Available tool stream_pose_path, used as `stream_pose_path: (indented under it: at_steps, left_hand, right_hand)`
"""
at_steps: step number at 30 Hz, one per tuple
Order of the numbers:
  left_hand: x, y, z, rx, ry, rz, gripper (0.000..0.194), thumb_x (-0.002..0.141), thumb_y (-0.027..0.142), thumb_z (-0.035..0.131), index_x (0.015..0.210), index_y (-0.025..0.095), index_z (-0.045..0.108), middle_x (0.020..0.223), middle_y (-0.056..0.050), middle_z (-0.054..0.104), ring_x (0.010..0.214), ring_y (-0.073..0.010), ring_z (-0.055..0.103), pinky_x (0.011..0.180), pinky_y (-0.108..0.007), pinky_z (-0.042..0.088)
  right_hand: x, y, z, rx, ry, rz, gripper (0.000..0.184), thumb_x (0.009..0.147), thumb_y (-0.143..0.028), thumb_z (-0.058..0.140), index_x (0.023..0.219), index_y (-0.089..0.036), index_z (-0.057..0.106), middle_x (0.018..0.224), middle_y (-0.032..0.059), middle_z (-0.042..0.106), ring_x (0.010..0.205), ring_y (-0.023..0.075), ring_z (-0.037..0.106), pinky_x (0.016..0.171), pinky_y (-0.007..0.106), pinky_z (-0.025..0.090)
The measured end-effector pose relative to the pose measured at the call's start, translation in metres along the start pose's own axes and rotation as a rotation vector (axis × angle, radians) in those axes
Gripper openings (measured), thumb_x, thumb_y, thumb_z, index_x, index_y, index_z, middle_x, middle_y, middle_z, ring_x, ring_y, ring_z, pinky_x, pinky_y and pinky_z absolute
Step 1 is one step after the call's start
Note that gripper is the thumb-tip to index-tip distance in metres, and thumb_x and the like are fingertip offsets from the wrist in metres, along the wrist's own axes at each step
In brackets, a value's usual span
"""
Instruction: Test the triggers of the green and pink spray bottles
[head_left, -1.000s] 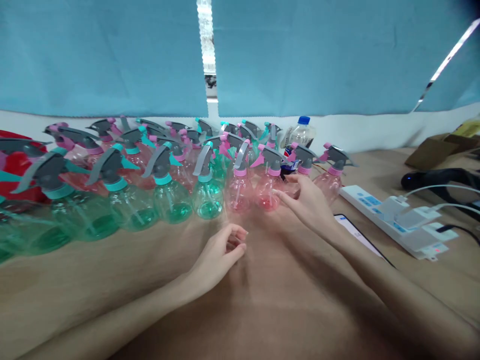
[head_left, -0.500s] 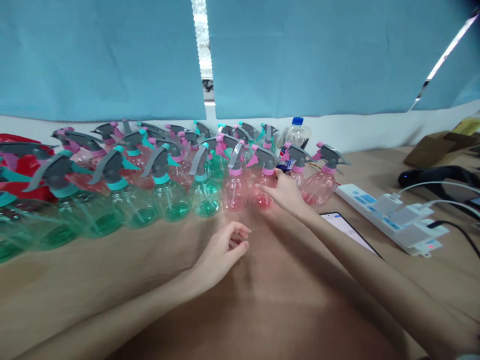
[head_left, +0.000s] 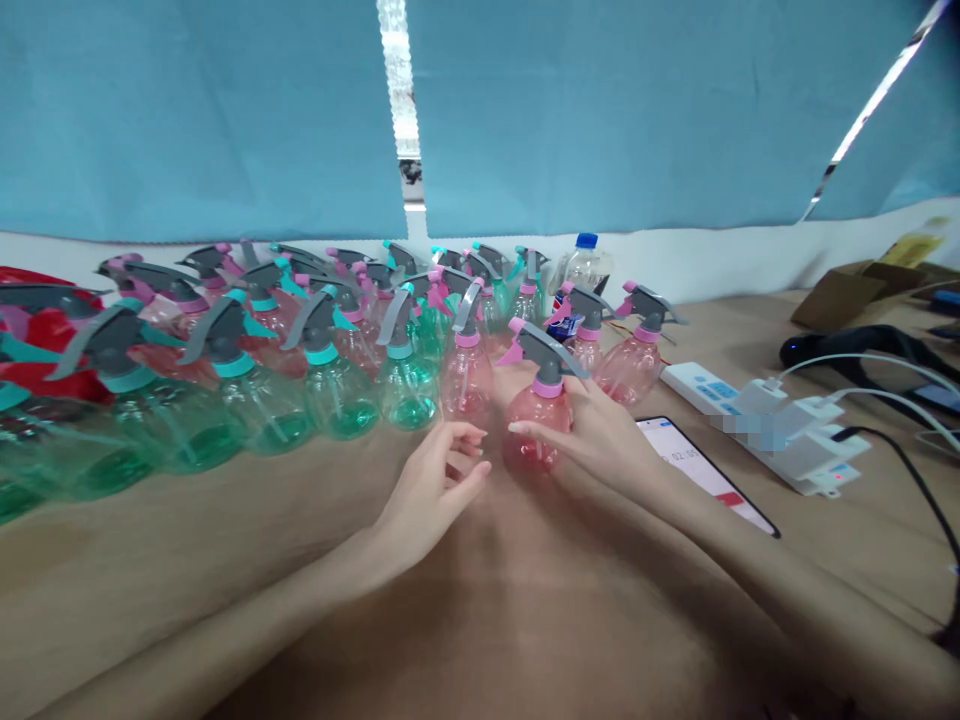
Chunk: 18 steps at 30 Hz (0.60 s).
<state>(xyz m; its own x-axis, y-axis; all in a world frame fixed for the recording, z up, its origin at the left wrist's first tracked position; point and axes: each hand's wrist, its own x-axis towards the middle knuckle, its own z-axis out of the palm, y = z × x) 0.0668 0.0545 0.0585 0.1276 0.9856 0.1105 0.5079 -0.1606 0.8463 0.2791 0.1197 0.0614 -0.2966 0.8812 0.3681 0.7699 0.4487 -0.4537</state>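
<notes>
Below the blue cloth (head_left: pixel 225 120), the right hand (head_left: pixel 611 440) wraps a pink spray bottle (head_left: pixel 534 412), forward of the desk's (head_left: pixel 172 540) back edge; gentle pressure on its round body suits. The left hand (head_left: pixel 421 490) hangs half-open, empty.

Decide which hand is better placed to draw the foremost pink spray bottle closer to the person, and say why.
Right, most likely. The right hand grips the foremost pink spray bottle by its body; the left hand is empty, off to the bottle's left.
</notes>
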Motion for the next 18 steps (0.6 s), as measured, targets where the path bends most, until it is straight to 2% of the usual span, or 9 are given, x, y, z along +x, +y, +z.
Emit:
stream_pose_path:
  at_steps: [4, 8, 11, 14, 18]
  left_hand:
    - [0.002, 0.007, -0.006, 0.050, 0.155, 0.166, 0.041, 0.083, 0.028, 0.064, 0.119, 0.022, 0.046, 0.128, -0.008, 0.049, 0.117, -0.0224, 0.051, 0.097, -0.040, 0.047]
    - [0.000, 0.020, -0.013, 0.078, 0.181, 0.220, 0.065, 0.078, 0.033, 0.070, 0.134, 0.024, 0.036, 0.136, -0.008, 0.045, 0.127, -0.0234, 0.044, 0.106, -0.041, 0.039]
    - [-0.006, 0.029, -0.016, 0.085, 0.165, 0.193, 0.065, 0.079, 0.039, 0.070, 0.134, 0.026, 0.038, 0.137, -0.007, 0.046, 0.127, -0.0254, 0.045, 0.108, -0.044, 0.036]
    - [-0.014, 0.033, -0.021, 0.106, 0.147, 0.138, 0.058, 0.078, 0.042, 0.071, 0.127, 0.025, 0.045, 0.136, -0.008, 0.047, 0.125, -0.0290, 0.046, 0.106, -0.048, 0.037]
    - [-0.023, 0.029, -0.032, 0.153, 0.190, 0.124, 0.060, 0.075, 0.040, 0.072, 0.126, 0.024, 0.044, 0.130, -0.009, 0.051, 0.119, -0.0310, 0.050, 0.100, -0.049, 0.041]
  right_hand:
    - [-0.021, -0.016, -0.007, 0.073, -0.104, -0.020, 0.056, 0.079, -0.066, 0.056, 0.113, -0.022, 0.057, 0.103, 0.0098, 0.062, 0.091, 0.0274, 0.062, 0.073, 0.039, 0.049]
    - [-0.036, -0.044, -0.011, 0.083, -0.177, -0.018, 0.050, 0.082, -0.060, 0.058, 0.114, -0.021, 0.055, 0.110, 0.0110, 0.061, 0.089, 0.0272, 0.064, 0.069, 0.039, 0.051]
    - [-0.045, -0.066, -0.009, 0.061, -0.251, -0.014, 0.049, 0.083, -0.054, 0.061, 0.117, -0.021, 0.052, 0.109, 0.0113, 0.062, 0.086, 0.0286, 0.066, 0.067, 0.042, 0.052]
    - [-0.054, -0.086, -0.004, 0.117, -0.269, -0.081, 0.051, 0.084, -0.047, 0.062, 0.125, -0.021, 0.046, 0.121, 0.0131, 0.058, 0.096, 0.0305, 0.065, 0.072, 0.044, 0.054]
    - [-0.065, -0.107, 0.007, 0.165, -0.301, -0.154, 0.063, 0.083, -0.045, 0.063, 0.136, -0.022, 0.038, 0.133, 0.0159, 0.052, 0.106, 0.0331, 0.063, 0.078, 0.047, 0.055]
